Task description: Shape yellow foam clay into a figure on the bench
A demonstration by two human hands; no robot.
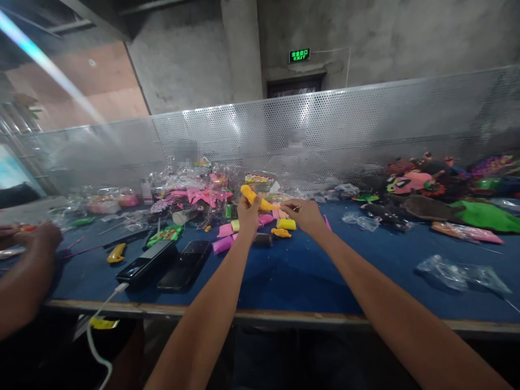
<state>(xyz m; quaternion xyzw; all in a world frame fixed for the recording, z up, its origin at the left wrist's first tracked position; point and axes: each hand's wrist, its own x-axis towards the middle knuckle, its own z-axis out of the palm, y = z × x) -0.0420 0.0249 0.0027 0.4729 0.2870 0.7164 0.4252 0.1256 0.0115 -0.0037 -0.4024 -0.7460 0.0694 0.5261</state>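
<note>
My left hand (247, 216) is closed around a long yellow-orange piece (260, 200) that looks like soft modelling clay, raised a little above the table. At the right end of that piece, my right hand (303, 214) is pinched; what sits between its fingertips is too small to make out. Below the hands lie a yellow wrapped lump (286, 224), a small orange clay shape (281, 233), magenta packs (222, 244) and a dark wrapped lump (262, 239).
A power bank (147, 262) with a white cable and a phone (186, 265) lie left of my arms. At far left another person's hand (44, 238) works. Pink pieces in clear bags (203, 195) lie behind; dark, green and pink figures (414, 184) pile at right, before a perforated metal screen (345, 124).
</note>
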